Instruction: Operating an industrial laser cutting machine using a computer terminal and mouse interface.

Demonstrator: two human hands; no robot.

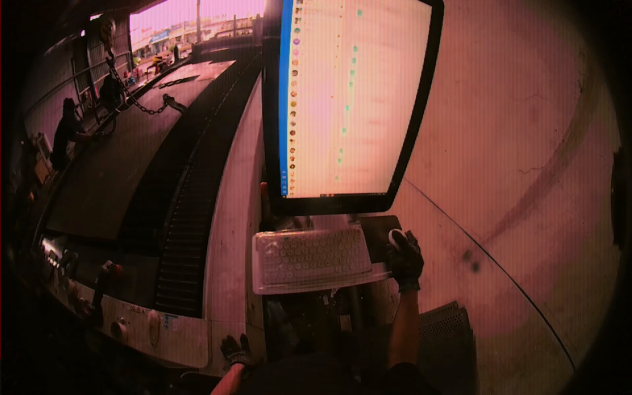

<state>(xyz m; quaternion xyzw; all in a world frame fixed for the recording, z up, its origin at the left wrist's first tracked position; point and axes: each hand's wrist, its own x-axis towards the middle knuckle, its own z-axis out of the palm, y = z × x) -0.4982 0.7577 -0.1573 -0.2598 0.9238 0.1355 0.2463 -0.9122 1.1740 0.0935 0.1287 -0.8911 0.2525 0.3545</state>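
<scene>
Right of centre in the frame, the gloved right hand (406, 259) grasps a white computer mouse (396, 237); lower edge, the gloved left hand (235, 350), fingers parted, grip released.

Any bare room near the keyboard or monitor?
Bare: pale strip between slatted bed and keyboard; floor right of monitor, though a dark cable crosses it lower down. Crowded: mouse pad, with right hand on the mouse.

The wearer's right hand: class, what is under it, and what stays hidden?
Under the gloved right hand, part of a white mouse shows, apparently on a dark pad. The mouse's remainder and whatever lies directly below are covered.
</scene>
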